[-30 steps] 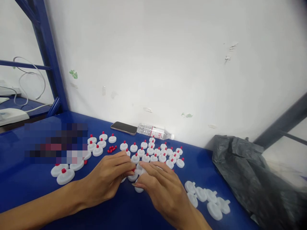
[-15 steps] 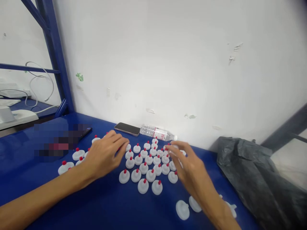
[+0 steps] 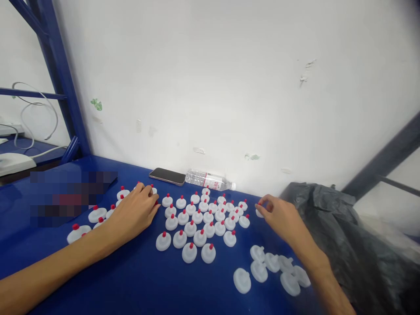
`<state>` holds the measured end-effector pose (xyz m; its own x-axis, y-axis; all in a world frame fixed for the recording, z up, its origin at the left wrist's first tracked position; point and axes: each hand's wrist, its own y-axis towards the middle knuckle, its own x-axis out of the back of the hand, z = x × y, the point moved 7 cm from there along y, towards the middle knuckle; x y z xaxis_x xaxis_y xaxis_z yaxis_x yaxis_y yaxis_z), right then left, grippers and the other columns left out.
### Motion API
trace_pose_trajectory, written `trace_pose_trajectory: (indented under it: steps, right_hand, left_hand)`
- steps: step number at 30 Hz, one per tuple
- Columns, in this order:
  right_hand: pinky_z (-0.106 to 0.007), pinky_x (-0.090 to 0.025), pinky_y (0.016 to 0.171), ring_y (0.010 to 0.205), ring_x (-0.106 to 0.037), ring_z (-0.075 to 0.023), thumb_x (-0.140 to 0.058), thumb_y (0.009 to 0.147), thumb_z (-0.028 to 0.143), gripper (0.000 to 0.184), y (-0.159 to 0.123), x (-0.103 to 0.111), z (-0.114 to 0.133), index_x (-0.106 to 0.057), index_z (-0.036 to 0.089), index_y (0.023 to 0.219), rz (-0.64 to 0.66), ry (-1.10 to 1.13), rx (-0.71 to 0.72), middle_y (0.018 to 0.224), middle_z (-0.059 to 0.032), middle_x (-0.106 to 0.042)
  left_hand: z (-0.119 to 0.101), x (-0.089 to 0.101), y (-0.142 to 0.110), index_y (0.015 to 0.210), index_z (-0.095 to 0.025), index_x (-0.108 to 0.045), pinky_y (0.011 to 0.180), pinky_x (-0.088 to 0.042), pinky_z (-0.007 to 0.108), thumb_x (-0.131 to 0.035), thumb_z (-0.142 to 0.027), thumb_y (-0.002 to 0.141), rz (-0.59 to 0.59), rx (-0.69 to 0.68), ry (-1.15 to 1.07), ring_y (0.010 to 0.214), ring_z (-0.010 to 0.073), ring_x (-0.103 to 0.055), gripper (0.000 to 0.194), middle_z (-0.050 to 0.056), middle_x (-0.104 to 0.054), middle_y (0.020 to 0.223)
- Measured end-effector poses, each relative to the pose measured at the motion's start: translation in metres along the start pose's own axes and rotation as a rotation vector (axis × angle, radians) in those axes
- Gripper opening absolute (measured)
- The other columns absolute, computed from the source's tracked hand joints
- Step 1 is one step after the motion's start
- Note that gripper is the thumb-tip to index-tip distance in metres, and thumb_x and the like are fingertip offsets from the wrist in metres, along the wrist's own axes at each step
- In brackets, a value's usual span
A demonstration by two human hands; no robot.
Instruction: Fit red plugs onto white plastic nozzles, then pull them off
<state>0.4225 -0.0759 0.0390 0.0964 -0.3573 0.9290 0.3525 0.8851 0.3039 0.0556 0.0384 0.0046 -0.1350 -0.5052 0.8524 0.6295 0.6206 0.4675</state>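
Several white round caps with red tips (image 3: 200,218) stand in rows in the middle of the blue table (image 3: 138,284). My left hand (image 3: 134,213) lies palm down left of them, fingers curled over small red pieces by a white cap. My right hand (image 3: 278,216) is right of the rows, its fingers pinched on a white cap with a red tip (image 3: 259,211). Several plain white caps without red tips (image 3: 272,269) lie near my right forearm.
A phone (image 3: 167,176) and a lying water bottle (image 3: 210,180) rest against the white wall. A black plastic bag (image 3: 348,245) fills the right side. More red-tipped caps (image 3: 95,214) sit at the left. Blue shelf posts and white cables stand far left.
My hands have parted from the middle of the table. The left went left toward the red pieces; the right went to the right end of the rows with a cap.
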Motion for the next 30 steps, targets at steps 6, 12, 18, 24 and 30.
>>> trace_pose_trajectory:
  steps: [6,12,18,24,30]
  right_hand:
    - [-0.031,-0.042,0.066,0.069,-0.067,-0.0209,-0.060,0.086,0.033,0.014,-0.006,-0.014,0.004,-0.068,0.022,0.085,0.120,0.076,0.006,0.072,-0.0028,-0.073]
    - [-0.031,-0.044,0.064,0.065,-0.066,-0.0206,-0.056,0.089,0.041,0.022,-0.007,0.008,0.007,-0.067,0.023,0.088,0.129,0.109,-0.026,0.071,-0.0027,-0.073]
    - [-0.029,-0.048,0.057,0.066,-0.070,-0.0206,-0.063,0.083,0.040,0.020,-0.041,0.001,0.028,-0.070,0.025,0.094,0.569,0.334,0.089,0.076,-0.0030,-0.075]
    - [-0.028,-0.048,0.054,0.071,-0.071,-0.0208,-0.066,0.074,0.018,0.024,-0.058,-0.011,0.032,-0.071,0.028,0.095,0.593,0.330,0.172,0.082,-0.0035,-0.076]
    - [-0.026,-0.046,0.051,0.065,-0.069,-0.0197,-0.067,0.070,0.017,0.022,-0.049,-0.014,0.031,-0.072,0.029,0.088,0.489,0.232,0.199,0.078,-0.0006,-0.074]
  left_hand:
    - [-0.002,-0.005,0.001,0.084,-0.016,-0.071,0.079,-0.044,0.042,-0.049,-0.017,0.093,0.016,-0.038,-0.012,0.086,0.0308,-0.053,0.024,0.013,-0.065,0.087]
    - [-0.002,-0.005,0.001,0.084,-0.017,-0.069,0.080,-0.045,0.043,-0.046,-0.020,0.095,-0.019,-0.044,-0.079,0.087,0.0307,-0.052,0.025,0.012,-0.065,0.087]
    - [-0.009,0.013,0.003,0.088,-0.018,-0.063,0.079,-0.047,0.043,-0.041,-0.026,0.096,-0.064,0.006,-0.137,0.087,0.0292,-0.053,0.025,0.010,-0.064,0.084]
    - [-0.018,0.029,0.003,0.087,-0.019,-0.058,0.074,-0.048,0.041,-0.038,-0.029,0.097,-0.085,0.025,-0.188,0.086,0.0275,-0.053,0.024,0.007,-0.063,0.083]
    - [-0.020,0.030,0.002,0.088,-0.020,-0.057,0.075,-0.048,0.042,-0.039,-0.029,0.096,-0.105,0.007,-0.232,0.086,0.0275,-0.054,0.021,0.006,-0.063,0.083]
